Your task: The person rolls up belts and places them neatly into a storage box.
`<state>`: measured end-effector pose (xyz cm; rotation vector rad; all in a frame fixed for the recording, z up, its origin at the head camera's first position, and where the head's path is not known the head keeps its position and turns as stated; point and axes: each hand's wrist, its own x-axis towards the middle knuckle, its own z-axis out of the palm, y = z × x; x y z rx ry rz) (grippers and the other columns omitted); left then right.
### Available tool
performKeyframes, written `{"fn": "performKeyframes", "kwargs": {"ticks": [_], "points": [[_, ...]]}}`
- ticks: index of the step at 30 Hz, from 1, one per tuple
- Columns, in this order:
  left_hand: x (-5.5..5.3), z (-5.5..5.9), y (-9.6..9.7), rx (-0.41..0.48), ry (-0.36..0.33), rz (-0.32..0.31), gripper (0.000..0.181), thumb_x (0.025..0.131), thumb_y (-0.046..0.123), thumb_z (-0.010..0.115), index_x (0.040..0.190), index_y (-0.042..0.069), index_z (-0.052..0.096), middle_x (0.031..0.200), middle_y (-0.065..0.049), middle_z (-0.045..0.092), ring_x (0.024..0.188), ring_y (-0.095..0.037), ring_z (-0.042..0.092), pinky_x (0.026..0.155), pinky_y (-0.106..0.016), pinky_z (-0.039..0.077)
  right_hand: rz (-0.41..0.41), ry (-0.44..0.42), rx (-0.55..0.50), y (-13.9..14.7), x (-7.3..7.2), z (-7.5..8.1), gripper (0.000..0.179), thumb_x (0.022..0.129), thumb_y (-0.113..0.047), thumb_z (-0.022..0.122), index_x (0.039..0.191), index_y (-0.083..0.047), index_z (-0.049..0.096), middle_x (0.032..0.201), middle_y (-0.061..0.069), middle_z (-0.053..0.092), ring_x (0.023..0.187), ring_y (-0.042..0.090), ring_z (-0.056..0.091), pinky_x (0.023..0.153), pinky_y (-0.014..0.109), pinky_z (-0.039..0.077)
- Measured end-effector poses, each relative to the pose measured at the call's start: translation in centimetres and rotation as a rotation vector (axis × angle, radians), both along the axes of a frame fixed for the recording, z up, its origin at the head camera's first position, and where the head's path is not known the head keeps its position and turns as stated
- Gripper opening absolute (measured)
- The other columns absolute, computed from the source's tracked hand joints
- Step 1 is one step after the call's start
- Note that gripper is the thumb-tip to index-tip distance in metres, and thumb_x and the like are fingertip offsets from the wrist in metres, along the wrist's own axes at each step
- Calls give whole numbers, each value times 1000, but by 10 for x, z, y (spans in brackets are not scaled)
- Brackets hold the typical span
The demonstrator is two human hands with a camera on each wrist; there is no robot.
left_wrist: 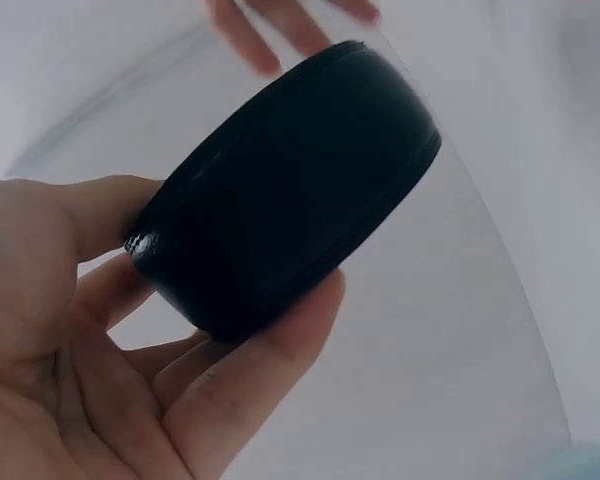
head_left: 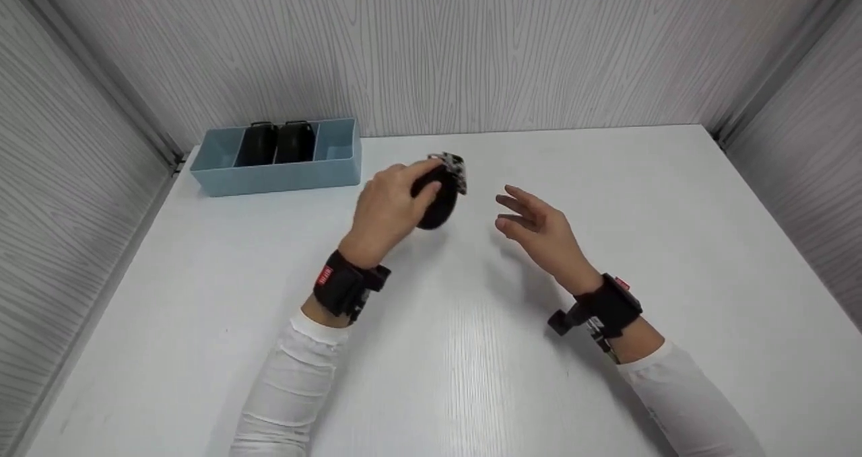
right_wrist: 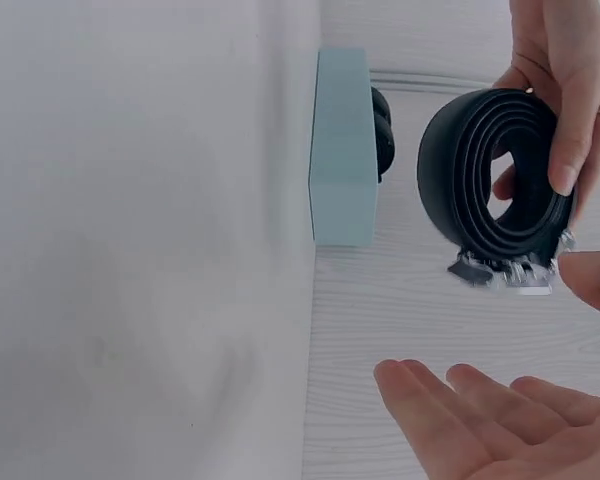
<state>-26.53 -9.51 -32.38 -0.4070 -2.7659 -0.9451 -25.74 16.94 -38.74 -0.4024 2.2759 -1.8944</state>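
Note:
A rolled-up black belt (head_left: pixel 439 208) with a shiny metal buckle (right_wrist: pixel 515 273) is held above the white table by my left hand (head_left: pixel 387 206). In the left wrist view the thumb and fingers grip the edges of the belt roll (left_wrist: pixel 290 185). The coils of the strap show in the right wrist view, with the buckle on the outside of the roll. My right hand (head_left: pixel 549 235) hovers to the right of the belt, apart from it, its fingers spread loosely around nothing.
A light blue divided box (head_left: pixel 283 178) stands at the back left of the table (head_left: pixel 458 349). Two black rolls, one (head_left: pixel 258 146) beside the other (head_left: pixel 295 143), sit in its middle compartments. Grey wood-grain panels (head_left: pixel 431 53) enclose the back and sides.

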Motion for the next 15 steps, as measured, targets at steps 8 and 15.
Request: {"fn": "performKeyframes", "kwargs": {"ticks": [8, 15], "points": [[-67, 9, -74, -26, 84, 296, 40, 107, 25, 60, 145, 13, 62, 131, -20, 69, 106, -37, 71, 83, -50, 57, 4, 20, 25, 1, 6, -1, 62, 101, -19, 72, 156, -8, 46, 153, 13, 54, 135, 34, 57, 101, 27, 52], [-117, -6, -103, -49, 3, 478, 40, 109, 17, 55, 146, 3, 59, 138, -20, 64, 118, -39, 67, 94, -53, 56, -18, 44, 104, 4, 16, 0, 60, 100, -20, 73, 154, -12, 49, 151, 6, 57, 131, 27, 61, 99, 25, 52]]}}
